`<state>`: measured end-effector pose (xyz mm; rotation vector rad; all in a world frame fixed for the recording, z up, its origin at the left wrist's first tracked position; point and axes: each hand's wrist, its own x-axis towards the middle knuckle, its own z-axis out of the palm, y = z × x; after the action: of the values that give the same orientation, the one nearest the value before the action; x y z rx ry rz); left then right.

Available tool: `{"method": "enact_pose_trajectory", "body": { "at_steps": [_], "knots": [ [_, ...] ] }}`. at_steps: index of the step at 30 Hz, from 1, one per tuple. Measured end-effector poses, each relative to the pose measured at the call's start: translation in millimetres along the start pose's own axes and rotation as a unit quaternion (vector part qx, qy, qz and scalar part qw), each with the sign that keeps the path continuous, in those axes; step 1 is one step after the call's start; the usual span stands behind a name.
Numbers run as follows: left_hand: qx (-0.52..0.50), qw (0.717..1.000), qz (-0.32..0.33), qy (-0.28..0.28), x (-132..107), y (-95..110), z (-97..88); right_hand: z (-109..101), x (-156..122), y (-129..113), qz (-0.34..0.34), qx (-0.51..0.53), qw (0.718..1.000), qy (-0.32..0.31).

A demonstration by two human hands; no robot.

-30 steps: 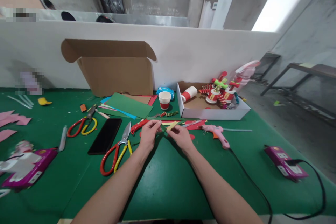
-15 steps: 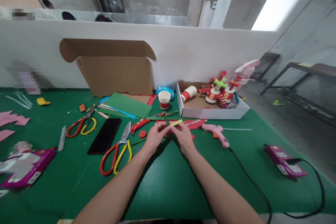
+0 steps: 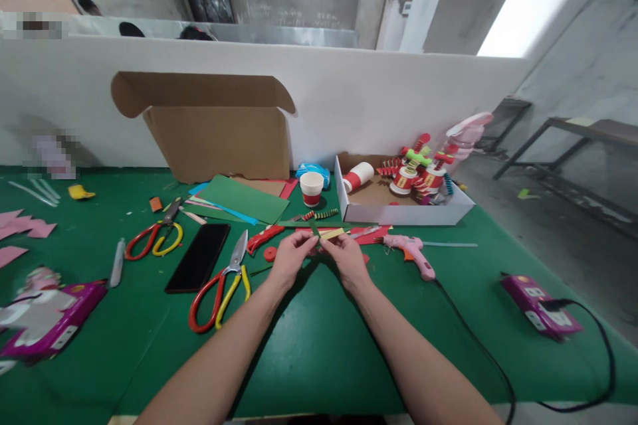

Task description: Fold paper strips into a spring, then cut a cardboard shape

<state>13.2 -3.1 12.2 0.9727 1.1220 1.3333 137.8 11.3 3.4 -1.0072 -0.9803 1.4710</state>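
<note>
My left hand (image 3: 292, 257) and my right hand (image 3: 345, 257) meet over the middle of the table, fingertips pinched together. Between them are a green paper strip (image 3: 314, 228), pointing up and away, and a pale yellow paper strip (image 3: 331, 234), slanting to the right. The strips cross at my fingertips, where the fingers hide the join. Just left of my left hand lie a small red paper coil (image 3: 270, 254) and a red-handled cutter (image 3: 266, 237). Beyond the hands are two folded paper springs (image 3: 326, 214). Under and behind my right hand lies red paper (image 3: 375, 236).
Large scissors (image 3: 232, 279), a black phone (image 3: 199, 257) and smaller scissors (image 3: 160, 232) lie left. A paper cup (image 3: 312, 188) stands behind. A white box (image 3: 406, 214) holds decorated cups. On the right are a pink glue gun (image 3: 411, 252), its black cord and a purple packet (image 3: 538, 305).
My hands have shifted very slightly left, with fingertips a little further apart. The green and yellow strips moved with them. Everything else on the table stays put.
</note>
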Motion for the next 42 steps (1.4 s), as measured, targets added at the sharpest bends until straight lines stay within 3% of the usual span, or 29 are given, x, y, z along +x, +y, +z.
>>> {"method": "enact_pose_trajectory", "body": {
  "at_steps": [27,33,42],
  "knots": [
    [0.009,1.000,0.001,0.011,-0.7,2.2,0.8,0.5,-1.2,0.1,-0.032,-0.034,0.999,0.003],
    [-0.060,0.998,-0.024,-0.005,0.9,0.8,0.0,-4.6,-1.4,-11.2,0.026,0.026,0.998,-0.043],
    [-0.069,0.997,-0.032,-0.024,1.7,-3.9,-1.2,-7.3,3.1,-4.5,0.101,0.086,0.991,-0.027]
  ]
}}
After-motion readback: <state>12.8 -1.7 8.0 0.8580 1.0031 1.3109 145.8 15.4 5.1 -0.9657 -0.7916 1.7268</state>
